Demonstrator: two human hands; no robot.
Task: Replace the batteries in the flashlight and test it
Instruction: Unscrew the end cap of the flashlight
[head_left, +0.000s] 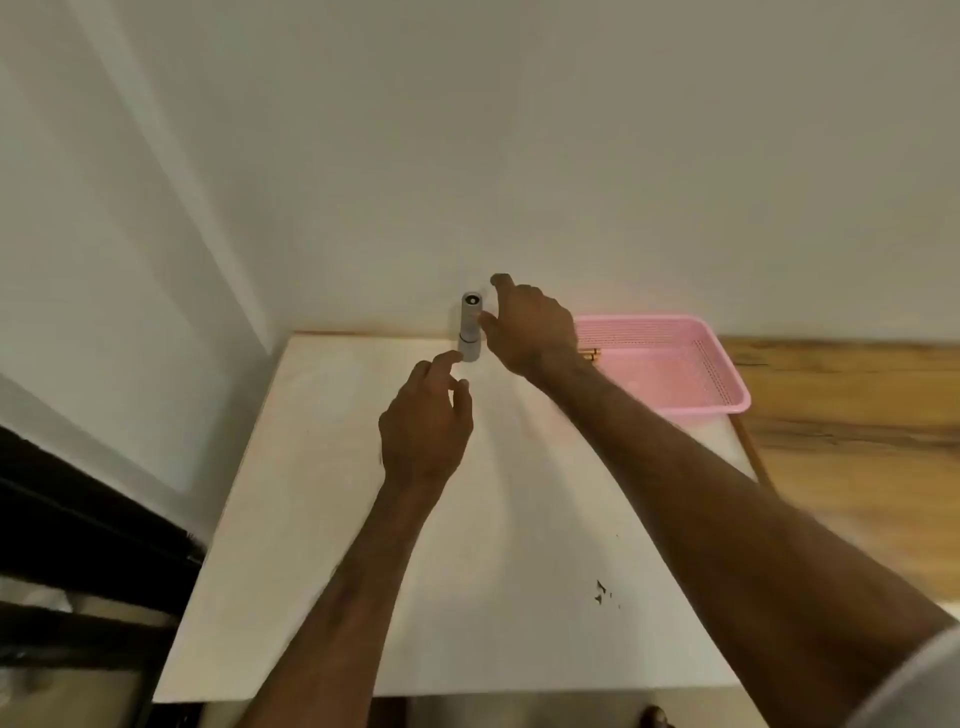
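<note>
A small grey flashlight (470, 326) stands upright at the far edge of the white table (332, 519), close to the wall. My right hand (530, 327) is just to its right, fingers spread, the thumb touching or nearly touching the flashlight's side. My left hand (426, 421) hovers in front of the flashlight with its fingers apart, the index fingertip near the base. Neither hand holds anything. Gold-coloured batteries (591, 354) lie in the pink basket, partly hidden by my right wrist.
A pink perforated plastic basket (722, 364) sits at the table's far right corner. Beyond it is a wooden surface (857, 415). A white wall rises right behind the table. Dark furniture (78, 519) stands to the left.
</note>
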